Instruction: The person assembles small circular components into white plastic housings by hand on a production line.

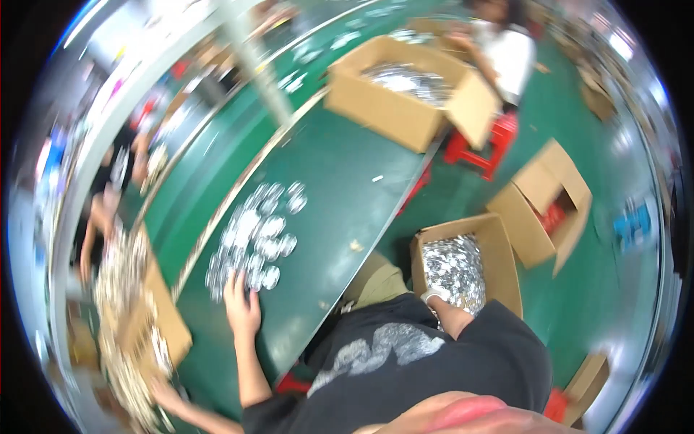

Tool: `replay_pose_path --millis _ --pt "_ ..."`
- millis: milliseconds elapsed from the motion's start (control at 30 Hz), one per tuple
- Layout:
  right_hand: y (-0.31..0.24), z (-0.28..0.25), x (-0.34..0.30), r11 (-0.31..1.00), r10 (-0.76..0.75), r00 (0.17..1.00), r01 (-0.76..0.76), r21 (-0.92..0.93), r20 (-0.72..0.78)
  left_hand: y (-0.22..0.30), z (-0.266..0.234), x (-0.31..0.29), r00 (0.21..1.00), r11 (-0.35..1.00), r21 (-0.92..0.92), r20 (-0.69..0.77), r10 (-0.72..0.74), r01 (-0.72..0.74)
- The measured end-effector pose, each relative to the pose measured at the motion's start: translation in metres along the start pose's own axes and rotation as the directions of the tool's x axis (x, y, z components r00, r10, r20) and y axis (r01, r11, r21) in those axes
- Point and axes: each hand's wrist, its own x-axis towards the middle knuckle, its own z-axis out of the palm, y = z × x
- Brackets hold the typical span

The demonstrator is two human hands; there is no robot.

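Note:
My left hand (243, 307) reaches over the green table with its fingers stretched out. Its fingertips touch the near edge of a pile of shiny, round silvery pieces (246, 235); nothing shows gripped in it. To my right, an open cardboard box (510, 278) holds many small silvery pieces (454, 271). My right hand (435, 298) is low at the near left side of this box. Something whitish shows at that hand, but blur hides its fingers and whether it holds anything.
A large cardboard box (383, 108) of silvery pieces stands at the table's far end, beside a person in white and a red stool (499, 145). Another open carton (542, 210) is on the floor at right. At left, a person's arm reaches toward heaped strips (119, 289).

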Motion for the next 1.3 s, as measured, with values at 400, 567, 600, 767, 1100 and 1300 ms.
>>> replay_pose_path --millis 400,567,600,767,1100,1300 --pt "-0.049 -0.277 -0.020 0.713 0.234 0.081 0.663 0.228 -0.969 -0.001 -0.002 -0.005 0.996 0.996 -0.089 -0.090 0.008 -0.016" --pt "-0.220 -0.380 -0.138 0.424 0.028 -0.064 0.905 -0.046 -0.998 -0.004 -0.002 -0.014 0.991 0.997 -0.073 -0.135 -0.016 0.006" --pt "-0.246 -0.387 -0.138 0.283 -0.083 -0.109 0.950 -0.129 -0.991 -0.005 -0.001 -0.010 0.988 0.998 -0.066 -0.151 0.007 -0.018" --pt "-0.436 -0.340 -0.186 0.084 -0.689 0.078 0.996 0.027 -0.721 -0.013 0.004 -0.008 0.978 0.997 -0.065 -0.207 0.032 -0.046" --pt "-0.493 -0.315 -0.053 0.152 -0.742 0.427 0.859 0.489 -0.517 -0.005 -0.001 -0.004 0.993 0.993 -0.120 -0.116 -0.010 -0.004" --pt "-0.487 -0.314 -0.069 0.224 -0.805 0.422 0.867 0.445 -0.417 -0.009 -0.009 0.002 0.998 0.969 -0.244 -0.043 -0.045 0.033"
